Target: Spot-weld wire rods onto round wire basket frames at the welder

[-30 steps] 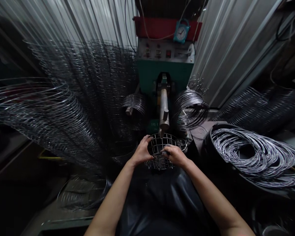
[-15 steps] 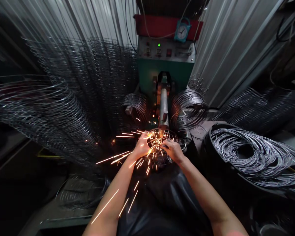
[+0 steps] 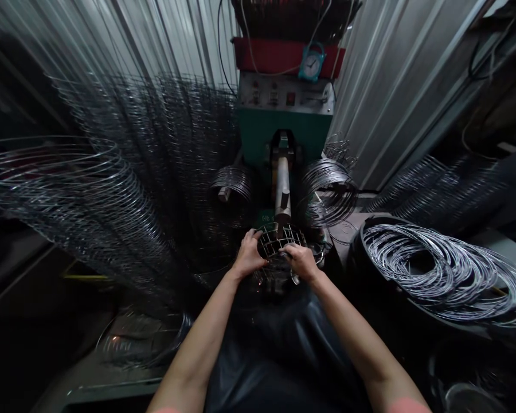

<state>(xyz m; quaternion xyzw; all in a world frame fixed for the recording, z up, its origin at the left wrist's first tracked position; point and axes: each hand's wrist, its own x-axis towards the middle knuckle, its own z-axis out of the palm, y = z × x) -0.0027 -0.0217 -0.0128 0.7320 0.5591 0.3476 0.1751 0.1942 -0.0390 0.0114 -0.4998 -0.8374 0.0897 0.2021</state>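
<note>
Both hands are at a round wire basket [image 3: 275,243] below the electrode arm [image 3: 282,186] of a green spot welding machine [image 3: 258,129]. My left hand [image 3: 248,255] grips the basket's left side, thumb toward me and fingertips on the far rim. On the near right side, my right hand [image 3: 300,259] is closed with its fingers at the rim; whether it also pinches a loose wire I cannot make out. The tip of the electrode reaches down into the basket's opening. The basket's lower part is lost in shadow.
Tall stacks of wire frames [image 3: 124,189] stand on the left. Wire rings [image 3: 230,186] hang left of the electrode arm, more rings [image 3: 331,192] on its right. A black tub [image 3: 361,252] of loose wire rings is at right. A blue clock [image 3: 312,63] hangs above the control panel.
The bright sparks around the basket have died away, and the green panel light is no longer lit. Both hands stay at the basket in nearly the same place. The view has shifted slightly.
</note>
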